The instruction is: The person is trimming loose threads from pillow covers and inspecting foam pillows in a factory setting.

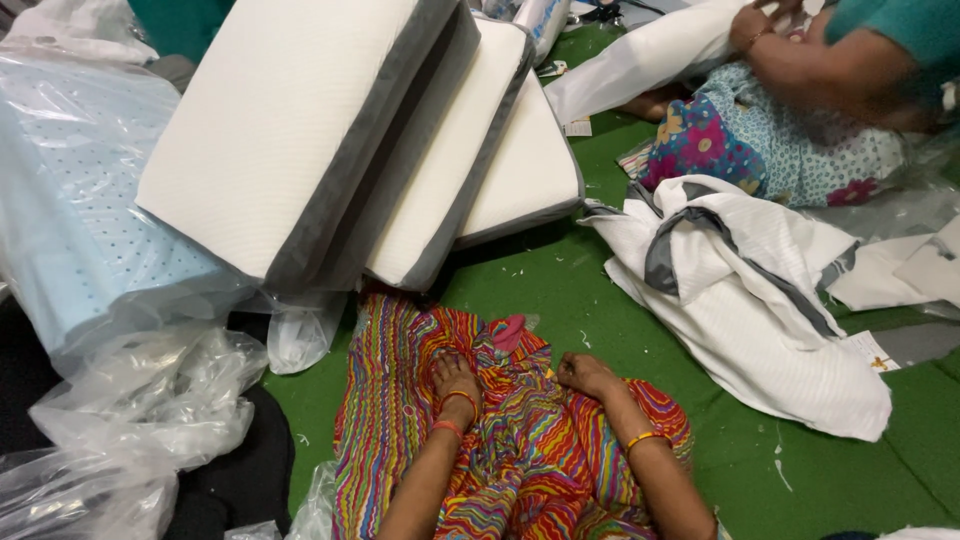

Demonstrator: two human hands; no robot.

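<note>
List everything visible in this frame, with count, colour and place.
Pillows: three, white with grey edging, leaning in a stack, upper centre.
Foam slab: one, pale blue, in clear plastic, left.
Plastic bags: several, clear, crumpled, lower left.
Pillow covers: a heap, white and grey, right.
Mat: green, underneath everything.
Co-worker: one, floral clothing, teal sleeve, upper right, handling a white cover.
Striped cloth: multicoloured, over the person's lap, bottom centre.
Left hand: resting on the cloth, orange bangles.
Right hand: resting on the cloth, yellow bangle.
</note>
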